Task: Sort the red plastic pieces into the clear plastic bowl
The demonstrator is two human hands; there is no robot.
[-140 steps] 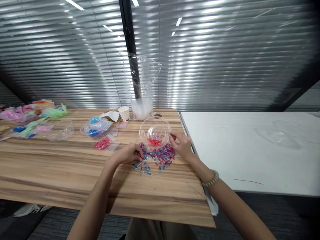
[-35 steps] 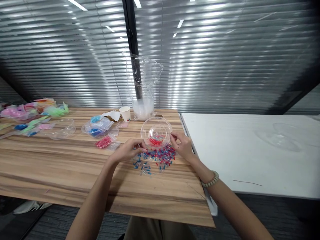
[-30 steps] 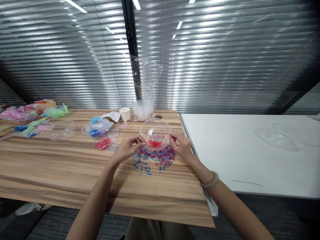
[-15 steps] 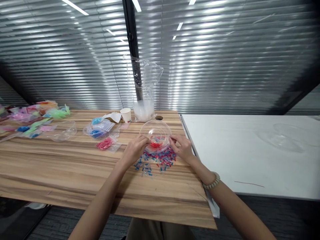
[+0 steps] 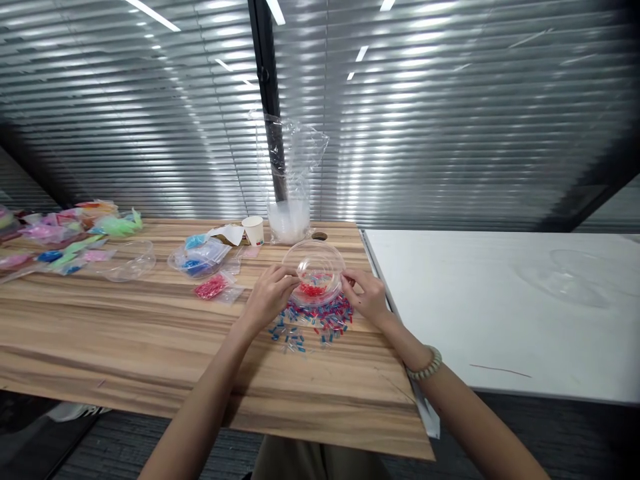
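Note:
A clear round plastic bowl (image 5: pixel 314 250) is tilted toward me, with small red pieces (image 5: pixel 313 291) gathered in its lower part. My left hand (image 5: pixel 273 292) pinches its left side, fingers closed. At the right edge, my right hand (image 5: pixel 365 291) grips the bowl between thumb and fingers. Just below and in front of it, a loose pile of tiny blue, red and clear tube-like pieces (image 5: pixel 333 319) is spread over the wooden table (image 5: pixel 150 347). The fingertips partly cover the bowl's edges.
To the left lie a bag of red pieces (image 5: pixel 211 287), a clear container with blue contents (image 5: pixel 196 265) and several colourful bags (image 5: pixel 117 225). A paper cup (image 5: pixel 253 231) and a plastic bag of bowls (image 5: pixel 289 220) stand behind. A white table (image 5: pixel 480 300) adjoins on the right.
The bowl and both hands stay in nearly the same place. My right fingers have shifted slightly at the bowl's edge. The whole view has moved a little.

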